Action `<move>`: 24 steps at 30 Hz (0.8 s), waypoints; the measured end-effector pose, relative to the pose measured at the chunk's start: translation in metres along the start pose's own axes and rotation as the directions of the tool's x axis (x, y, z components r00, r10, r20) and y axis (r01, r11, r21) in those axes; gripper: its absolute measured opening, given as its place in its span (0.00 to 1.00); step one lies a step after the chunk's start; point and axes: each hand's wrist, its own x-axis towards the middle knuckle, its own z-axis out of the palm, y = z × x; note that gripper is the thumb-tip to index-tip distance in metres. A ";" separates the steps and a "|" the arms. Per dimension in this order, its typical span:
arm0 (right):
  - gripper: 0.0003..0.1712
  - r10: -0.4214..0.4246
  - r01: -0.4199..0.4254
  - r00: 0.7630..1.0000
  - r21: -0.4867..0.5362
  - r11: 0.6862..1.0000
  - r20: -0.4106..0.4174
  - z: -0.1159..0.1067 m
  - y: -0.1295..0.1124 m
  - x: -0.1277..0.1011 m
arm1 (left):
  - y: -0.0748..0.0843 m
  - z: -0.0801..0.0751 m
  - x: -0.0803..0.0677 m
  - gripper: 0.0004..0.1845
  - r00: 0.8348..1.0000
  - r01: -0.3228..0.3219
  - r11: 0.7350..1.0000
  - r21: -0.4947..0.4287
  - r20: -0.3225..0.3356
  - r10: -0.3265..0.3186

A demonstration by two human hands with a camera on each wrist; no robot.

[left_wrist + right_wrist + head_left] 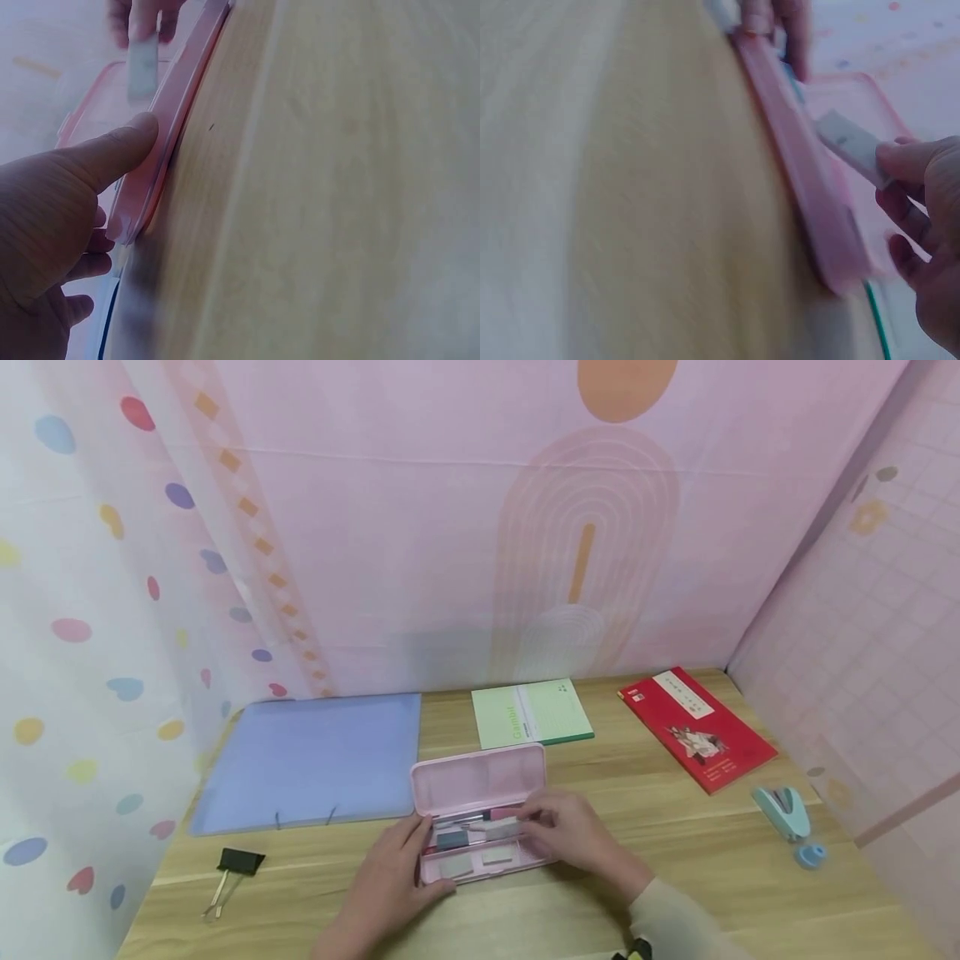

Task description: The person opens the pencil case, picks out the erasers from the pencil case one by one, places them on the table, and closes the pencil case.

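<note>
A pink pencil case (480,779) stands with its lid raised at the front middle of the table. My left hand (390,870) grips its left end, the thumb (139,139) along the front wall. My right hand (576,837) pinches a whitish, eraser-like block (850,146) between thumb and fingers, over the case's right part. Inside lie pens, one with a pink part (501,813), and a blue-grey piece (452,839). Two pale flat blocks rest in the front compartment, a larger one (455,865) on the left and a smaller one (497,856) beside it.
Left of the case lies a blue folder (315,760), with a black binder clip (241,861) in front of it. A green notebook (532,713) sits behind the case. On the right are a red book (697,731), a teal stapler (782,814) and a small blue object (811,857).
</note>
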 end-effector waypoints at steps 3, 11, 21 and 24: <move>0.07 0.183 -0.177 0.982 0.130 0.976 -0.038 -0.027 0.010 -0.008 | -0.001 0.001 -0.001 0.49 0.999 -0.025 0.999 -0.021 -0.036 0.024; 0.11 0.451 -0.451 0.878 0.040 0.892 -0.160 -0.079 0.057 -0.011 | -0.001 -0.001 -0.006 0.31 0.995 -0.064 0.997 -0.047 -0.077 0.060; 0.19 0.314 -0.330 0.943 -0.194 0.924 -0.108 -0.082 0.078 -0.006 | -0.006 -0.003 -0.002 0.25 0.993 -0.113 0.990 -0.082 -0.049 0.110; 0.20 0.269 -0.279 0.960 -0.248 0.928 -0.072 -0.080 0.079 -0.004 | -0.008 -0.003 -0.001 0.25 0.992 -0.120 0.988 -0.101 -0.049 0.116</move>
